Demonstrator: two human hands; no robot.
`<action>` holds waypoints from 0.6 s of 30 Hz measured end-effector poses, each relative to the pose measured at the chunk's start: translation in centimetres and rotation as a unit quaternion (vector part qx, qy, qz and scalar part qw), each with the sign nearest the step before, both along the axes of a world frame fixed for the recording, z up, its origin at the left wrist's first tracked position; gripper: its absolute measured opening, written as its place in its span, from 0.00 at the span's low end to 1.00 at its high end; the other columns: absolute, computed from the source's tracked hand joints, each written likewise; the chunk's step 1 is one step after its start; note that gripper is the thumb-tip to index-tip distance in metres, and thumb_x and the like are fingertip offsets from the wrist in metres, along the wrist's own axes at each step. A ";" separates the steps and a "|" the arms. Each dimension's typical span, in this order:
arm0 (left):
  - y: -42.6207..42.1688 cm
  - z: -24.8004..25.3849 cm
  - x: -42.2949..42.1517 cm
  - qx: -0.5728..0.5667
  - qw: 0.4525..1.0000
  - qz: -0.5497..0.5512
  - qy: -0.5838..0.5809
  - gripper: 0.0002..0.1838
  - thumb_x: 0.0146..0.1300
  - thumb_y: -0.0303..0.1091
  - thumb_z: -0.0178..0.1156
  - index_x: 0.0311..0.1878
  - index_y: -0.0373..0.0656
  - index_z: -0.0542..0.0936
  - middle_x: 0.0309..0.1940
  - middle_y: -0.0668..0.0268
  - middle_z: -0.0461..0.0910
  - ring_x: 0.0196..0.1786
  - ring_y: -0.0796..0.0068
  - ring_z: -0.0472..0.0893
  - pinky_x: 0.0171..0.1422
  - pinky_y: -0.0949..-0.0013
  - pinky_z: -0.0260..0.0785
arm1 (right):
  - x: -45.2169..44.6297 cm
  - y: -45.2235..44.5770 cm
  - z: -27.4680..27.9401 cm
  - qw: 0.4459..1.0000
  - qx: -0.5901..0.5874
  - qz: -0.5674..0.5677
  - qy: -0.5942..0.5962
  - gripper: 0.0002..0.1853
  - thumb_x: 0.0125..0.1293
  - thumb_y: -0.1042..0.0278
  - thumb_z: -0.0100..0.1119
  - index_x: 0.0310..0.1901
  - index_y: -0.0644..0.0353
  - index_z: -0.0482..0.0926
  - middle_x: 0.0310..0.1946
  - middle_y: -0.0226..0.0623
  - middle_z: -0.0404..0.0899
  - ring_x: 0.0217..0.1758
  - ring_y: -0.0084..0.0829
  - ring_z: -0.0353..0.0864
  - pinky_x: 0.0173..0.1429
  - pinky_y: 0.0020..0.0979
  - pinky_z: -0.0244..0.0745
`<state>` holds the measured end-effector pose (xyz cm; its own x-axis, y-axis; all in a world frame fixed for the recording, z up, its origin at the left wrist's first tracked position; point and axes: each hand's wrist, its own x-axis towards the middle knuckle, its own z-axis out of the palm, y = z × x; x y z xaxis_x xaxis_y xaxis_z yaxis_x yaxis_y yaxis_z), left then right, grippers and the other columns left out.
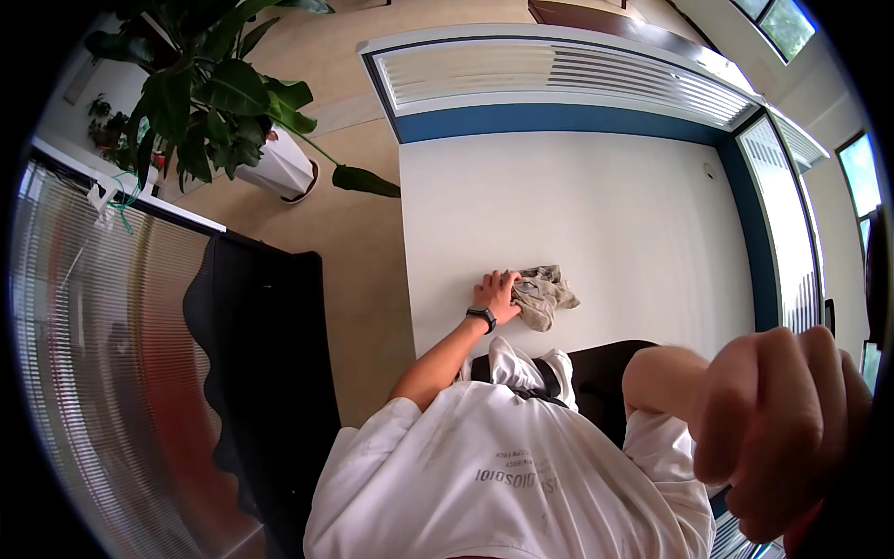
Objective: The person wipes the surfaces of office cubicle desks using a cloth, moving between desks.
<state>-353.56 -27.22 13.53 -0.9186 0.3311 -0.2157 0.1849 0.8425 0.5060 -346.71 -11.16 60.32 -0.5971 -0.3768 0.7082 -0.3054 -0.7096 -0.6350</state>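
Note:
A crumpled beige cloth [538,303] with a dark-patterned part lies on the white table [577,205] close to its front edge. My left hand [496,296], with a dark watch on its wrist, grips the left side of this cloth between fingers and thumb. Raised close to the camera at the right is my right hand [778,419], large in view and well apart from the table. Its fingers are curled in tightly, and whatever may be inside them is hidden. A bit of red shows at the lower right below that hand.
Low partitions with a blue lower band [559,119] border the table's back and right sides. A potted plant [279,166] stands on the floor at the left, one leaf reaching the table's edge. Nearer left are a black panel [275,363] and a ribbed translucent screen [112,345].

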 end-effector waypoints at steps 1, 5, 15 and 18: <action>0.0 0.1 0.0 0.002 1.000 0.002 -0.001 0.35 0.45 0.42 0.66 0.57 0.62 0.62 0.52 0.60 0.63 0.58 0.53 0.64 0.56 0.48 0.62 | 0.3 0.8 0.1 1.000 0.002 -0.007 -0.004 0.11 0.60 0.72 0.62 0.20 0.55 0.78 0.17 0.36 0.77 0.17 0.25 0.76 0.26 0.25 0.74; 0.0 0.1 0.1 0.010 1.000 0.004 0.000 0.35 0.45 0.41 0.66 0.57 0.62 0.62 0.52 0.60 0.64 0.58 0.53 0.64 0.56 0.48 0.61 | 1.1 1.8 0.8 1.000 0.001 -0.026 -0.003 0.13 0.60 0.75 0.62 0.17 0.56 0.77 0.16 0.36 0.77 0.17 0.25 0.76 0.27 0.24 0.75; 0.1 -3.4 -0.3 0.032 0.998 -0.015 0.042 0.35 0.44 0.43 0.67 0.57 0.61 0.62 0.51 0.60 0.64 0.57 0.53 0.66 0.53 0.48 0.63 | -7.0 -2.1 -10.0 0.985 0.078 -0.153 -0.028 0.05 0.64 0.71 0.54 0.37 0.63 0.74 0.24 0.33 0.75 0.26 0.23 0.72 0.30 0.25 0.65; 0.1 -0.6 0.1 0.002 1.000 -0.003 0.022 0.35 0.44 0.44 0.67 0.57 0.61 0.62 0.52 0.60 0.64 0.56 0.53 0.66 0.53 0.48 0.63 | -10.1 -2.2 -21.8 0.817 0.412 -0.384 -0.126 0.16 0.60 0.70 0.61 0.50 0.60 0.76 0.38 0.37 0.78 0.42 0.30 0.77 0.48 0.29 0.72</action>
